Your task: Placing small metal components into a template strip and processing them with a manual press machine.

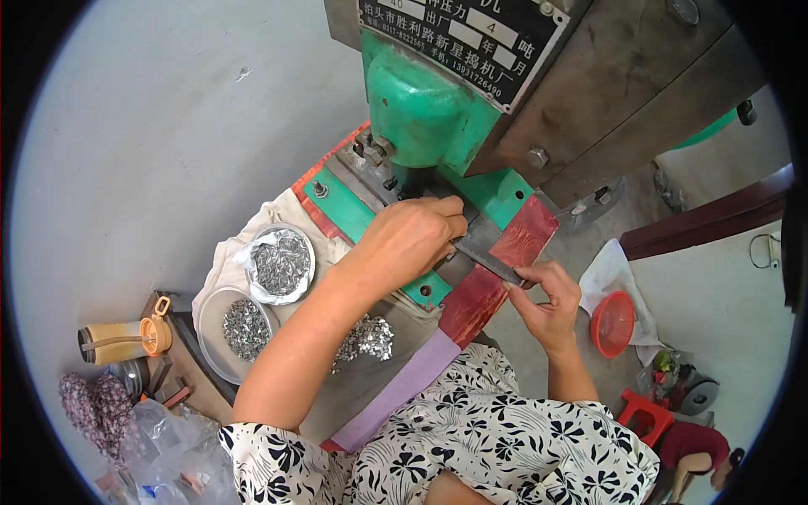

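Note:
My right hand (551,303) pinches the near end of a dark flat metal bar (490,260) between thumb and fingers. The bar slants up and left over the press bed toward my left hand (412,240). That hand is closed under the head of a green punch press (421,105), its fingertips at the tooling. Whatever they grip is too small or hidden to make out. Left of my left forearm stand a round bowl lined with white plastic, holding small shiny metal pieces (282,263), and a clear tub (210,332) with more pieces (247,328).
A loose pile of metal bits (368,338) lies beside my left forearm. Red boards (471,303) and purple cloth (404,391) edge the bench. An orange-lidded bottle (126,341) sits far left. On the right are a red basin (612,324), a red stool (644,412) and another person (694,446).

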The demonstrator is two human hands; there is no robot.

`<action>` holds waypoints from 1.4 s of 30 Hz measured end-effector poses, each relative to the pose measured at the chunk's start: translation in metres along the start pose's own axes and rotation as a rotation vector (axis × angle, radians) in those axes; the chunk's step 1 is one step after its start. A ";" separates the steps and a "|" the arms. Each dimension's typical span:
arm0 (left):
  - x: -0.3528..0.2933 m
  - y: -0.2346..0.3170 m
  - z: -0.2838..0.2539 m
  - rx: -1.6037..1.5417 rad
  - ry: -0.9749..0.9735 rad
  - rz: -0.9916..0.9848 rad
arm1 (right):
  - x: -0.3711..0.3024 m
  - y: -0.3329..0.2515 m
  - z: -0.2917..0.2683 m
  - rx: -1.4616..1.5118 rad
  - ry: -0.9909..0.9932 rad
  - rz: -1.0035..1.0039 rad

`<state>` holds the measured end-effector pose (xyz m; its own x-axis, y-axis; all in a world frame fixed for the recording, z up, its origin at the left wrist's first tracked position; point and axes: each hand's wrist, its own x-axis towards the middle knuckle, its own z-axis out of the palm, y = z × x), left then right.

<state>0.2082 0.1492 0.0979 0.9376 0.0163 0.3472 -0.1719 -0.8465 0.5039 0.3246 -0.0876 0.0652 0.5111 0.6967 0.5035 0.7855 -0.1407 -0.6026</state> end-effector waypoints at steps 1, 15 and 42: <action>0.000 0.000 0.000 0.000 0.001 -0.001 | -0.001 -0.001 -0.001 0.000 -0.001 -0.001; 0.010 -0.009 0.002 -0.113 -0.103 -0.015 | -0.010 0.000 0.001 0.044 -0.008 0.102; -0.045 0.025 0.070 0.354 0.249 -0.138 | 0.023 -0.018 0.040 0.028 -0.080 0.054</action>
<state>0.1826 0.0896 0.0395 0.8360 0.2328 0.4970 0.1041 -0.9564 0.2728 0.3086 -0.0414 0.0626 0.5221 0.7429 0.4190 0.7467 -0.1607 -0.6455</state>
